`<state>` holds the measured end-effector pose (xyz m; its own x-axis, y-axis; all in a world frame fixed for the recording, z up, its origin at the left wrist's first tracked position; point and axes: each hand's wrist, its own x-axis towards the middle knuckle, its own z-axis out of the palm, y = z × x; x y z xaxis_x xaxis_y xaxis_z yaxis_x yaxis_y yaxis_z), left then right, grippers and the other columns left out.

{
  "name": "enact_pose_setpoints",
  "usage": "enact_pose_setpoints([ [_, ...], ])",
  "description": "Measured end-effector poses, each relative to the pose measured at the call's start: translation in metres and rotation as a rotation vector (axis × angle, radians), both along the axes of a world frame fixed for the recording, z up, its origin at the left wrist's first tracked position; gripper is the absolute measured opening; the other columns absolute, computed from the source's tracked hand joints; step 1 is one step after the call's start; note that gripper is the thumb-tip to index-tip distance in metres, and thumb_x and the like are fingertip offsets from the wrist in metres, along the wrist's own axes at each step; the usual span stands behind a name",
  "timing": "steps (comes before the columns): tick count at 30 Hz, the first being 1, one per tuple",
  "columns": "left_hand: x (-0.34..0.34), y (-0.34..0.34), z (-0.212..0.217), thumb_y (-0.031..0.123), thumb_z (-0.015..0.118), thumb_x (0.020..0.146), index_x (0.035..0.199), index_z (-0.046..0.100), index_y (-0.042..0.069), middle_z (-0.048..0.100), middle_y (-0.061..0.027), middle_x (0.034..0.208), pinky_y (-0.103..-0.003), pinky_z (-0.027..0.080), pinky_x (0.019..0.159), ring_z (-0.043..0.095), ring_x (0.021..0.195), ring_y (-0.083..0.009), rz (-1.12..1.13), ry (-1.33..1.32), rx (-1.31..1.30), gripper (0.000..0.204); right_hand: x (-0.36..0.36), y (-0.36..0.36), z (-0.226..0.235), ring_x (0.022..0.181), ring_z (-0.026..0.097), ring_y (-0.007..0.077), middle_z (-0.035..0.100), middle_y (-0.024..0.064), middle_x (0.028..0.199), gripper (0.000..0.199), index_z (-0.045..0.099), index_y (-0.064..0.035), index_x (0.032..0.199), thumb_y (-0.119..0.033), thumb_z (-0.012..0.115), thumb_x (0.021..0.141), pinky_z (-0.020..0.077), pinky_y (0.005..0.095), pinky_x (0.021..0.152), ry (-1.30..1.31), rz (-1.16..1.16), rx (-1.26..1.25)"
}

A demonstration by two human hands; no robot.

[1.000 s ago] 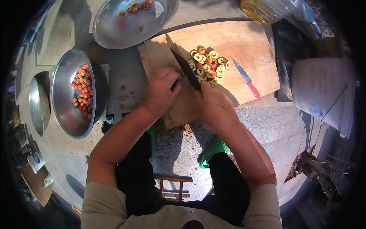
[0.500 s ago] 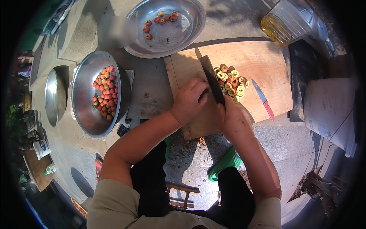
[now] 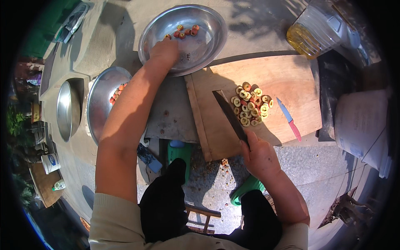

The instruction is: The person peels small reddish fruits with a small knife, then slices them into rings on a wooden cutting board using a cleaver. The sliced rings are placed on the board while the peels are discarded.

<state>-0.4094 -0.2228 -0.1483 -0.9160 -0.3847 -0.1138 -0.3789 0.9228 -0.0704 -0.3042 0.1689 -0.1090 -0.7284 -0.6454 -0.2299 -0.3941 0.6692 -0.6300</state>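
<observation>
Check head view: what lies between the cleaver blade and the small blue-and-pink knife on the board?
Head view: a pile of sliced fruit rounds on the wooden board lies between cleaver and small knife.

Sunlight is catching a silver metal bowl [image 3: 208, 25] holding a few red fruits [image 3: 185, 31]. A pale tan wooden board [image 3: 291, 79] is carrying yellow-and-red slices [image 3: 250, 104], a dark grey cleaver blade [image 3: 229, 112] and a small knife [image 3: 288, 118] with a blue blade and pink handle. The sleeves [image 3: 112, 216] are showing beige, the trousers [image 3: 162, 204] black, the sandals [image 3: 179, 152] green.
</observation>
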Motion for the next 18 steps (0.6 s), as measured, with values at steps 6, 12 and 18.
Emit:
enact_pose_setpoints([
  [6,-0.004,-0.038,-0.020,0.012,0.057,0.093,0.117,0.075,0.010,0.074,-0.0192,0.114,-0.044,0.057,0.094,0.071,0.107,-0.0358,-0.067,-0.151,-0.074,0.030,0.005,0.003,-0.003,0.076,0.066,0.0474,0.067,0.0246,0.079,0.025,0.056,-0.0024,0.119,-0.017,0.062,0.099,0.0499,0.0564,0.065,-0.037,0.028,0.014],
  [12,0.021,0.016,0.010,0.009,0.068,0.093,0.104,0.068,0.002,0.075,-0.0113,0.096,-0.032,0.055,0.082,0.071,0.090,-0.0215,-0.089,0.412,0.472,0.012,0.008,0.008,-0.008,0.077,0.066,0.0476,0.068,0.0262,0.079,0.024,0.057,-0.0006,0.117,-0.016,0.061,0.099,0.0505,0.0559,0.068,-0.082,-0.036,0.019],
  [18,0.138,0.152,-0.015,-0.004,0.069,0.091,0.108,0.062,0.003,0.067,-0.0047,0.107,-0.027,0.055,0.082,0.067,0.097,-0.0124,-0.064,0.568,1.403,0.020,0.005,0.011,-0.014,0.075,0.065,0.0492,0.066,0.0284,0.077,0.021,0.058,0.0008,0.113,-0.015,0.061,0.100,0.0500,0.0561,0.065,-0.077,-0.102,-0.032],
])
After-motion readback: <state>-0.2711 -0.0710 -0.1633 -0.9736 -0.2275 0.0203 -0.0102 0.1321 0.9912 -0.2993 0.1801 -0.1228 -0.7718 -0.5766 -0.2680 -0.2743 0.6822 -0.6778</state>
